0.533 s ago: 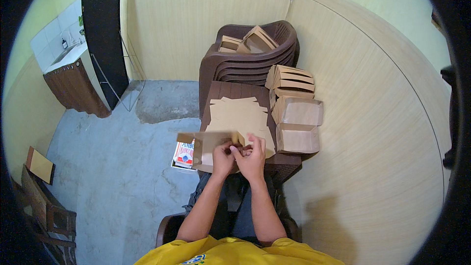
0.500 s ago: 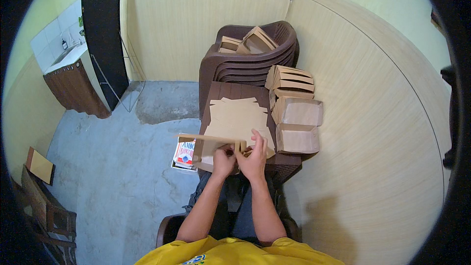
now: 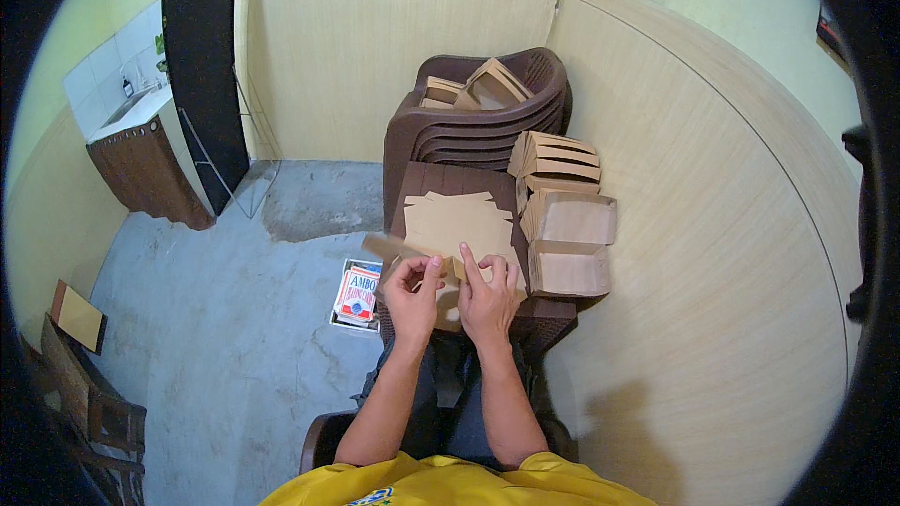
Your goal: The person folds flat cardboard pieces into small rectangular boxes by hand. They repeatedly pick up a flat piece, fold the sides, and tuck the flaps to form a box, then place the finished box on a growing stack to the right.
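Between my hands is a partly folded brown cardboard box (image 3: 388, 248), most of it hidden behind my fingers. My left hand (image 3: 411, 295) pinches its near edge, thumb up against the fingers. Close beside it, my right hand (image 3: 487, 305) grips a folded corner, with the index finger raised along the board. Just beyond lies a stack of flat, notched cardboard blanks (image 3: 457, 221) on a brown plastic surface (image 3: 450, 178).
Folded boxes (image 3: 574, 220) stand nested in rows at the right, by the panelled wall. More boxes (image 3: 495, 86) sit on stacked brown chairs (image 3: 478, 122) behind. An open carton (image 3: 356, 296) with printed packs is on the floor at left.
My left hand has risen and turned, its thumb now showing. The box's long flap has tilted and shifted left-up, uncovering more of the carton on the floor.
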`<action>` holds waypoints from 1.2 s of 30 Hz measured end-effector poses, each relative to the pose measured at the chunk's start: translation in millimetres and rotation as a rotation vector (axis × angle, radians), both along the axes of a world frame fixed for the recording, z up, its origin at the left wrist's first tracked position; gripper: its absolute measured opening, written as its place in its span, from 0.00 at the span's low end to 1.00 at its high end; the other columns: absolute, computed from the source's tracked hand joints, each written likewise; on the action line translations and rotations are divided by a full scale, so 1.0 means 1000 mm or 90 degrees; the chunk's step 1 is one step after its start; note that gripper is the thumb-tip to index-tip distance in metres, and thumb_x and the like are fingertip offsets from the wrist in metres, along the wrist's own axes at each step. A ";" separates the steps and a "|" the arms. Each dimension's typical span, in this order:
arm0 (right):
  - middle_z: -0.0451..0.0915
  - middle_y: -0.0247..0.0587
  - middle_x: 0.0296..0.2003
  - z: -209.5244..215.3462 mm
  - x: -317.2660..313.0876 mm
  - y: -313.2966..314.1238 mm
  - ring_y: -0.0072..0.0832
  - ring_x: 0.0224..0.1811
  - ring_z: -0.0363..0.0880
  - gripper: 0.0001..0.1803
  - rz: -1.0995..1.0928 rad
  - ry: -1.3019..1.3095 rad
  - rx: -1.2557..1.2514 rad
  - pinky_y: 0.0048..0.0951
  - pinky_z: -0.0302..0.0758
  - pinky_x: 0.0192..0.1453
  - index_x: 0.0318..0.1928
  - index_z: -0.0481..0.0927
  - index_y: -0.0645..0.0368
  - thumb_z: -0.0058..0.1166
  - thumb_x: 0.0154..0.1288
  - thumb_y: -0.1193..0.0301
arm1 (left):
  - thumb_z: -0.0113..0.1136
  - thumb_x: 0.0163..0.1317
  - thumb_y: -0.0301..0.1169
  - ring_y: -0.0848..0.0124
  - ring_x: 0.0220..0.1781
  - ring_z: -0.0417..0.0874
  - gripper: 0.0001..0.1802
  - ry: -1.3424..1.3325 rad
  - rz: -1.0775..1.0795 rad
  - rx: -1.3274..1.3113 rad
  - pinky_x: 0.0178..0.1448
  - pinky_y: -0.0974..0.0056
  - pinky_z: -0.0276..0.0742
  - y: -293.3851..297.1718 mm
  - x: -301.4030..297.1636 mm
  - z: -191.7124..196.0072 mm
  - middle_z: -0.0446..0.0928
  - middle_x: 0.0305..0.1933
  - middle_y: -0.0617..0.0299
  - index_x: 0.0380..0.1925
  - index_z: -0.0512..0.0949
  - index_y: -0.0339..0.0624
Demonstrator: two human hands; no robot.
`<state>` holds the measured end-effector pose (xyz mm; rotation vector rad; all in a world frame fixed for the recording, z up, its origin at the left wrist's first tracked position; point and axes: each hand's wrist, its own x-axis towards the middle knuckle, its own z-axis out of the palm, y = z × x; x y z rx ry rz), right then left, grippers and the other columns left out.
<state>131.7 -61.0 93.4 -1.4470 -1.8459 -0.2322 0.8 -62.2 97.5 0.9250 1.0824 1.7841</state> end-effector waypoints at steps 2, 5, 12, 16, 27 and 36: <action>0.78 0.44 0.49 0.001 0.001 0.000 0.47 0.48 0.82 0.30 0.025 -0.007 0.107 0.47 0.83 0.52 0.68 0.85 0.47 0.70 0.64 0.73 | 0.70 0.77 0.31 0.74 0.40 0.88 0.11 -0.014 -0.026 -0.004 0.45 0.68 0.88 0.001 -0.001 0.001 0.87 0.39 0.60 0.44 0.86 0.31; 0.82 0.47 0.47 -0.002 -0.001 0.000 0.47 0.48 0.84 0.22 0.176 0.238 0.028 0.47 0.84 0.50 0.58 0.86 0.56 0.72 0.63 0.73 | 0.70 0.77 0.30 0.75 0.41 0.87 0.11 -0.050 -0.058 -0.008 0.46 0.66 0.90 0.000 -0.003 -0.006 0.87 0.39 0.60 0.46 0.86 0.30; 0.83 0.49 0.52 0.006 -0.007 -0.006 0.42 0.55 0.88 0.13 0.235 0.406 -0.029 0.38 0.90 0.53 0.50 0.86 0.61 0.72 0.67 0.76 | 0.69 0.78 0.31 0.75 0.43 0.87 0.11 -0.085 -0.075 0.000 0.48 0.63 0.93 0.003 -0.006 -0.014 0.87 0.41 0.61 0.46 0.86 0.31; 0.81 0.46 0.57 0.014 -0.008 -0.012 0.37 0.58 0.87 0.11 0.280 0.481 -0.081 0.35 0.92 0.55 0.50 0.86 0.61 0.71 0.70 0.77 | 0.66 0.80 0.31 0.75 0.42 0.87 0.10 -0.002 -0.056 0.010 0.45 0.64 0.92 0.004 -0.012 -0.006 0.85 0.41 0.62 0.45 0.84 0.33; 0.79 0.45 0.55 -0.006 -0.015 -0.005 0.32 0.53 0.87 0.06 0.319 0.738 -0.120 0.33 0.92 0.56 0.47 0.89 0.71 0.68 0.73 0.81 | 0.64 0.80 0.30 0.75 0.41 0.85 0.09 0.120 -0.147 0.040 0.47 0.65 0.89 0.009 -0.014 -0.009 0.83 0.39 0.62 0.44 0.84 0.34; 0.83 0.42 0.50 -0.002 -0.012 -0.008 0.28 0.52 0.85 0.05 0.202 0.618 -0.118 0.28 0.88 0.53 0.46 0.90 0.70 0.69 0.73 0.80 | 0.66 0.76 0.26 0.71 0.43 0.88 0.08 0.348 -0.104 0.067 0.48 0.65 0.84 0.001 -0.022 -0.007 0.87 0.39 0.55 0.40 0.86 0.31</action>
